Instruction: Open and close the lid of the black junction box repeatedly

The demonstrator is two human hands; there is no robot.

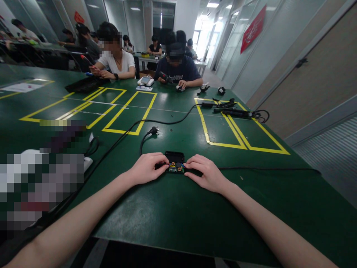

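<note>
A small circuit board (176, 167) with coils and other parts on it lies in front of me on the green table. Right behind it is an open black plastic case half (174, 155). My left hand (147, 167) pinches the board's left end between thumb and fingers. At the opposite end, the fingers and thumb of my right hand (208, 173) close on the board too. A black cord (251, 168) runs off to the right from behind my right hand. Beyond my left hand lies a power plug (153, 130) on a short black cord. My fingers hide both board ends.
The green table (173, 208) carries yellow tape outlines (139, 128). A long black cable (156, 121) crosses it toward black tools (234, 111) at the right. Blurred items (47, 182) lie at the left. Two people sit across, one handling a small part (180, 88).
</note>
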